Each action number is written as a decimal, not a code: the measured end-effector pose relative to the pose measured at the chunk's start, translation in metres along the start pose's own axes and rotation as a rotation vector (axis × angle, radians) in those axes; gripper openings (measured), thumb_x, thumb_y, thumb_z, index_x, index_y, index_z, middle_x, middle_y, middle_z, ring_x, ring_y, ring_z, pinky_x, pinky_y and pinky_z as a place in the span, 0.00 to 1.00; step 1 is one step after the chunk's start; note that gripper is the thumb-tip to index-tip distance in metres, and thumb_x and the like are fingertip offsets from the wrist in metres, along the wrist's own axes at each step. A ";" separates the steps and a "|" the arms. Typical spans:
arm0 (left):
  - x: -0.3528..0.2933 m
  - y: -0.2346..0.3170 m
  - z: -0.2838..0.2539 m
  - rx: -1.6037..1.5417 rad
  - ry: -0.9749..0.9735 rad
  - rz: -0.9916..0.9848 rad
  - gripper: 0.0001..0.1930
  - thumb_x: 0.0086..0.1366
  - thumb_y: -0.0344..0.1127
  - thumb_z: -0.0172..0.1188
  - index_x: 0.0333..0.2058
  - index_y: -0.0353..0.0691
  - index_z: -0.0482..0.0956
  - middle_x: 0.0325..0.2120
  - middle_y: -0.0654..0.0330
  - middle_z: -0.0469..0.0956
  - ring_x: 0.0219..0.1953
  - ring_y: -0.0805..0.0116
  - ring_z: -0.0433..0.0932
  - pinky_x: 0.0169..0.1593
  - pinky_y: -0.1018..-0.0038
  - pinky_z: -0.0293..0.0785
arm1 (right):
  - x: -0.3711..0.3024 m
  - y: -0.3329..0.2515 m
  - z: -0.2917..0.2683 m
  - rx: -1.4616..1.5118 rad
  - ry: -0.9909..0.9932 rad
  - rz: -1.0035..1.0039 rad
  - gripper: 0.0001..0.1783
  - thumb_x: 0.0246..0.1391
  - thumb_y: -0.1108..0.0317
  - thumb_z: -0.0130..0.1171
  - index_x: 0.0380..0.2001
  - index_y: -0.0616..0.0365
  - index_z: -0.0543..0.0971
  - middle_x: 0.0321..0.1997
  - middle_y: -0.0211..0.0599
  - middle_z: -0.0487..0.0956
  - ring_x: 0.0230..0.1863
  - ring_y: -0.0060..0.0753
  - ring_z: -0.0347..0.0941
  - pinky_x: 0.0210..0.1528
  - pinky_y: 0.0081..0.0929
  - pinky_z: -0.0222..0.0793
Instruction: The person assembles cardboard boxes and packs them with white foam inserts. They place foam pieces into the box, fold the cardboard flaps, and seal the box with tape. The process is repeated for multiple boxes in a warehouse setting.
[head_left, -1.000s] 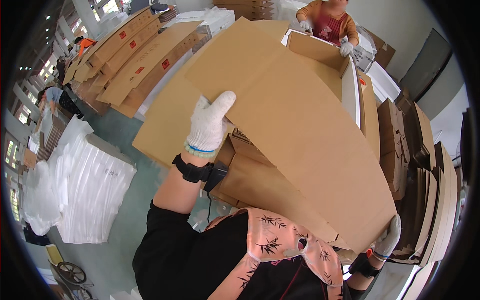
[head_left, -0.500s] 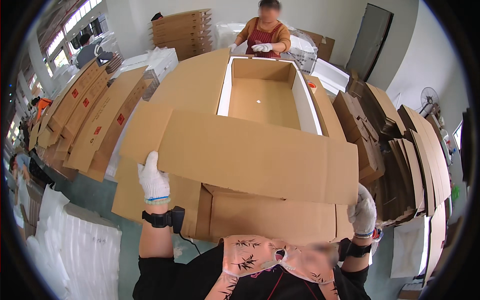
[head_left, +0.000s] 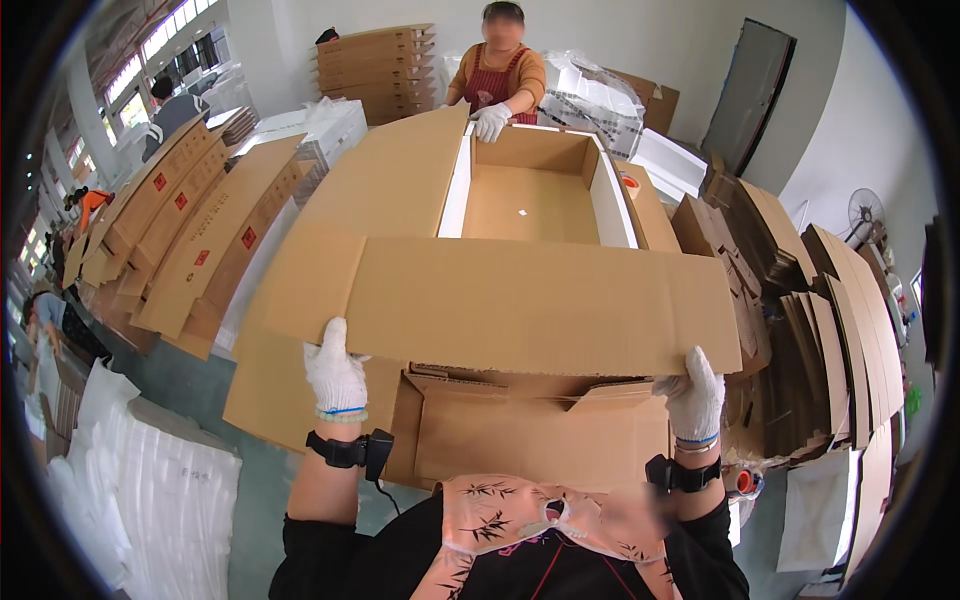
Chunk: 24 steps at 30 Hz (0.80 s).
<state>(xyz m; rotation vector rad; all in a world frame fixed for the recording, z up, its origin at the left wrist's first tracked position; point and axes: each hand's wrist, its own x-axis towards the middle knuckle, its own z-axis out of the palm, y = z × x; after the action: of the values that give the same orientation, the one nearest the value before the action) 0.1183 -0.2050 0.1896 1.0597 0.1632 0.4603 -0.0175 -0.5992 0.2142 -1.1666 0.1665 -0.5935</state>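
A long creased cardboard panel (head_left: pixel 520 300) spans the space in front of me, its near edge held from both ends. My left hand (head_left: pixel 336 372), in a white knit glove, grips that edge near the left fold, thumb on top. At the right end my gloved right hand (head_left: pixel 694 398) pinches the same edge, its other fingers hidden beneath. Beyond the panel stands an open cardboard box (head_left: pixel 525 195) with white foam strips (head_left: pixel 612 195) along its sides; a small white scrap lies on its bottom. Another open cardboard box (head_left: pixel 540 435) sits under the panel's near edge, close to my body.
Across the far box stands a co-worker (head_left: pixel 495 75) in a striped apron, one gloved hand on its far-left corner. Cardboard stacks stand left (head_left: pixel 225 240) and right (head_left: pixel 840 340). White foam sheets (head_left: pixel 150 480) are piled at the lower left. A tape roll (head_left: pixel 630 184) lies beside the far box.
The panel's right end has come up and its near edge is now more level. My right hand has moved left and up. The co-worker has shifted left and put a hand on the box corner.
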 end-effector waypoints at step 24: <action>0.012 0.011 0.046 0.686 -0.417 0.293 0.17 0.66 0.34 0.57 0.50 0.31 0.75 0.43 0.55 0.80 0.44 0.64 0.78 0.50 0.70 0.73 | 0.054 0.008 -0.021 -1.318 -0.023 -0.115 0.20 0.42 0.68 0.56 0.42 0.60 0.79 0.36 0.54 0.81 0.41 0.58 0.78 0.45 0.43 0.74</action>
<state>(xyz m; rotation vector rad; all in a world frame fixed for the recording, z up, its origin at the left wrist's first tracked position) 0.1422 -0.2321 0.2232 1.8435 -0.2284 0.4438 0.0218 -0.6429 0.2082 -2.4642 0.5160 -0.5539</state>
